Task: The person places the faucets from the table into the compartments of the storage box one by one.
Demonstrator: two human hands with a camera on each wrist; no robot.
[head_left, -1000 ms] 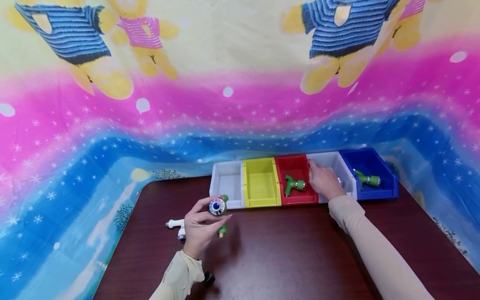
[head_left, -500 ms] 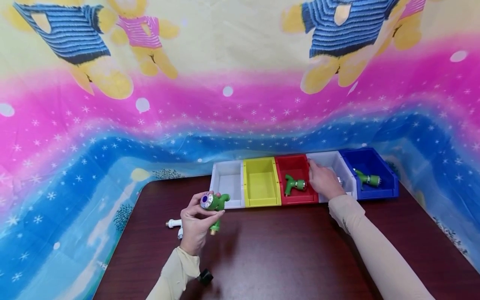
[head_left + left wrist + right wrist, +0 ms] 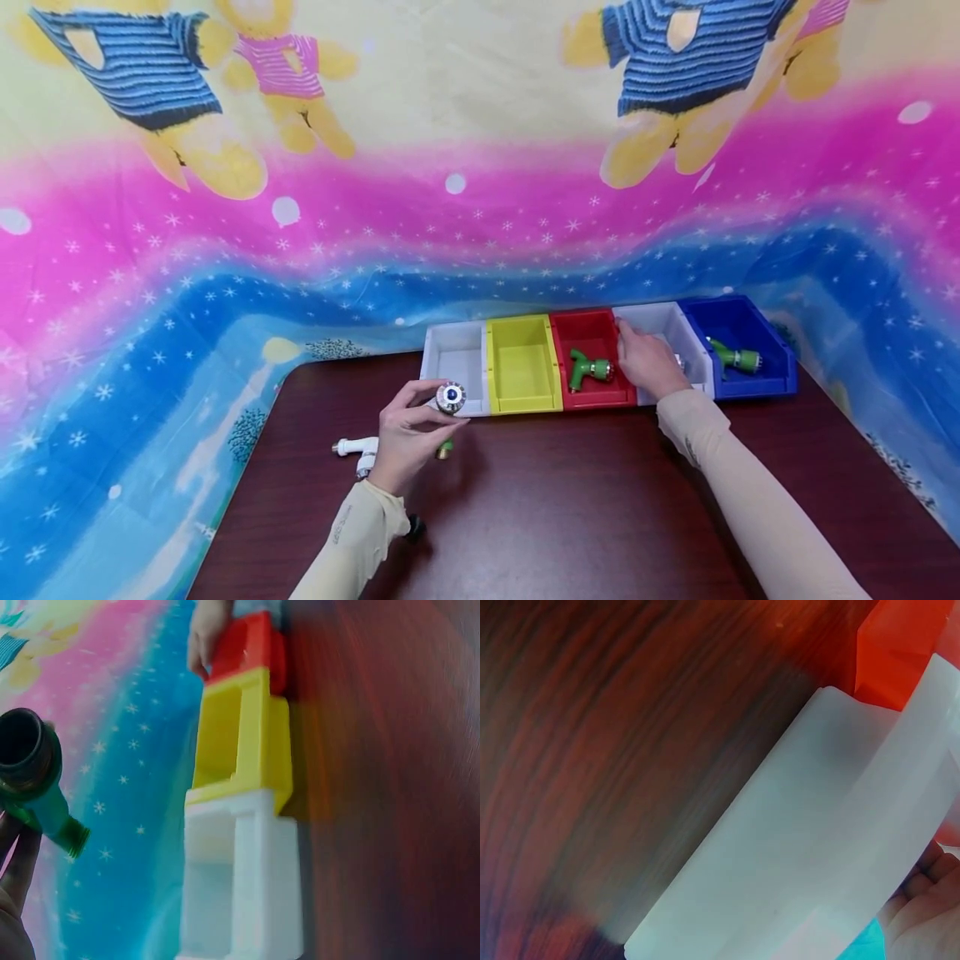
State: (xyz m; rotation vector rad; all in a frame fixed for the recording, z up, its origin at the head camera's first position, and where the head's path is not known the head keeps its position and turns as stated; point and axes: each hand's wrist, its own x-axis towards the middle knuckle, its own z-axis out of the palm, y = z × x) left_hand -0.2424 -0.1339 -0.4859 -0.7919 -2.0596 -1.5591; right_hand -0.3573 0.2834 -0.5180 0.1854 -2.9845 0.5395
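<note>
My left hand (image 3: 401, 437) pinches a green angle valve (image 3: 451, 398) by its round chrome knob, held up in front of the left white bin (image 3: 456, 360). The knob's blue centre faces the head camera. In the left wrist view the valve's green body (image 3: 56, 814) shows a dark round opening. My right hand (image 3: 651, 362) reaches into the other white bin (image 3: 693, 354), with a finger at the rim next to the red bin (image 3: 588, 323); its grip is partly hidden. A small part of a chrome-and-white item (image 3: 680, 362) shows beside that hand.
Another green valve (image 3: 588, 370) lies in the red bin, and one more green valve (image 3: 735, 358) in the blue bin (image 3: 780, 375). A yellow bin (image 3: 521, 367) stands between white and red. Left of my left hand, a white valve (image 3: 360, 450) lies on the brown table (image 3: 570, 500).
My left hand has tilted the green valve sideways and back, so the knob faces the head camera again, slightly farther right and higher. The right hand has stayed in place.
</note>
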